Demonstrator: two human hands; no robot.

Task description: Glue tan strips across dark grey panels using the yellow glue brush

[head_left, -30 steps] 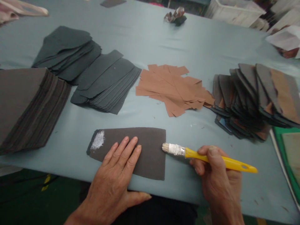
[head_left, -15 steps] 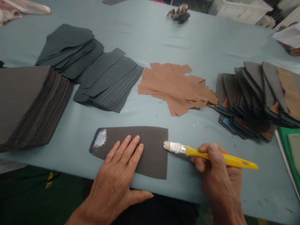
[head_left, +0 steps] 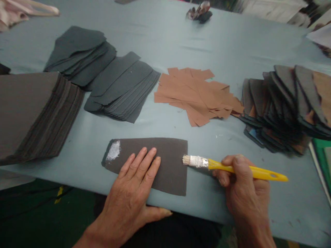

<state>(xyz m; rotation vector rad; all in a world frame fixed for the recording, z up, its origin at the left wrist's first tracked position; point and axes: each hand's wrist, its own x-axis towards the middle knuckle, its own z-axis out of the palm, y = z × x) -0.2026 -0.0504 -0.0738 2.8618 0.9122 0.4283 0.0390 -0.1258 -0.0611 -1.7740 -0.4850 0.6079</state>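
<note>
Left hand (head_left: 131, 193): grip open, fingers flat on dark panel (head_left: 169, 165), lower centre of frame | Right hand (head_left: 245, 182): grip closed around yellow-handled brush (head_left: 217, 164), lower right, bristles at panel's right edge | White patch (head_left: 113, 151): panel's left end | Brown strips (head_left: 193, 93): centre, on worktop (head_left: 204, 134)

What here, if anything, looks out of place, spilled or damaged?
The brown strips lie crisscrossed, untidier than the fanned dark pieces left of them. A crumpled scrap sits near the far edge. Faint white flecks mark the table, possibly drips.
</note>
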